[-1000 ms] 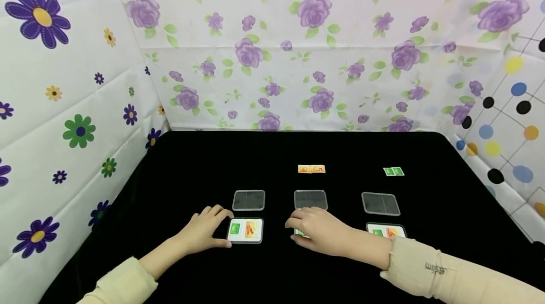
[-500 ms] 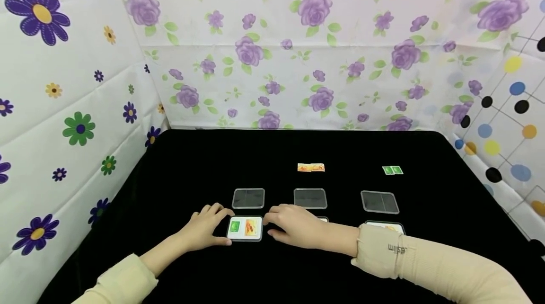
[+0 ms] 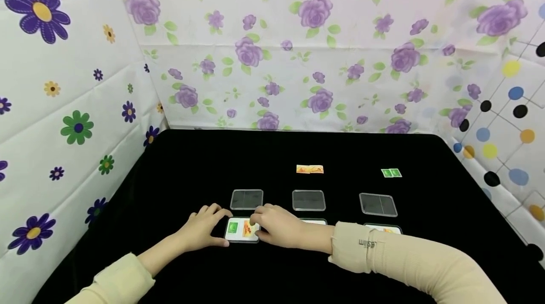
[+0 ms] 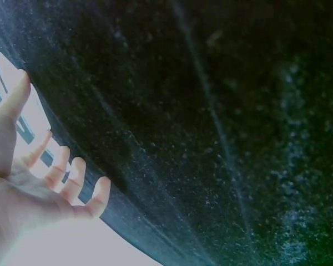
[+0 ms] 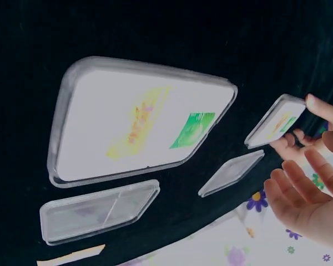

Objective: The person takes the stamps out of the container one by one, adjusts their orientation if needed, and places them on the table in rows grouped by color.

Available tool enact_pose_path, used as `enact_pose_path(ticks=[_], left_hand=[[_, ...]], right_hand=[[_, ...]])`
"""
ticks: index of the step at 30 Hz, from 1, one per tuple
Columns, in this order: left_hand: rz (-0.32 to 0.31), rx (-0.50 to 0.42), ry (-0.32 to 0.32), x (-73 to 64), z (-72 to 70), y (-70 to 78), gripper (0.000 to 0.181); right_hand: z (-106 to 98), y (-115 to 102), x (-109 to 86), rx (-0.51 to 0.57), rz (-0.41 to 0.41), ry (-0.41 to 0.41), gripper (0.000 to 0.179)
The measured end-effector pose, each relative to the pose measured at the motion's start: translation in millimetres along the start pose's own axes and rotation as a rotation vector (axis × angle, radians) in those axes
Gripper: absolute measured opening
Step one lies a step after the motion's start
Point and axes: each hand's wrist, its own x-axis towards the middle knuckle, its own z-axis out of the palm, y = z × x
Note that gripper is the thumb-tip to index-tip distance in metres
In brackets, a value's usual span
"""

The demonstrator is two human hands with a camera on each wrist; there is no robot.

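Note:
In the head view, my left hand holds the left end of a clear plastic case, thumb and forefinger at its near and far corners. A white card in it bears a green picture and an orange picture. My right hand reaches over the case's right end with relaxed fingers; whether it touches is unclear. In the right wrist view, the right hand has loosely bent fingers and nothing shows in its grasp. A middle case holding a similar card lies partly behind the right wrist in the head view.
Clear trays, at left, middle and right, lie beyond the cases. A third filled case is partly behind the sleeve. Farther back are two orange pieces and two green pieces on the black cloth.
My right hand has moved left from the middle case to the right end of the left case, uncovering part of the middle one. My left hand keeps its place at the left case.

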Motion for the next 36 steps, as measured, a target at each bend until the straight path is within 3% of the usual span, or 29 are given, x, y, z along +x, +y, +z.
enact_pose_path(ticks=[6,14,24,36], left_hand=[[-0.002,-0.019,0.002,-1.7,-1.8,-0.3,0.065],[-0.007,-0.01,0.011,-4.7,-1.8,-0.3,0.066],[0.04,0.016,0.014,-2.5,0.5,-2.4,0.067],[0.052,0.023,0.011,-2.1,-1.7,-2.6,0.068]], right_hand=[[5,4,12.9,0.032,0.043,0.02,0.021],[16,5,23.7,0.004,0.058,-0.015,0.025],[22,-8,30.5,0.012,0.064,-0.057,0.032],[30,-18,43.0,-0.038,0.119,-0.018,0.039]])
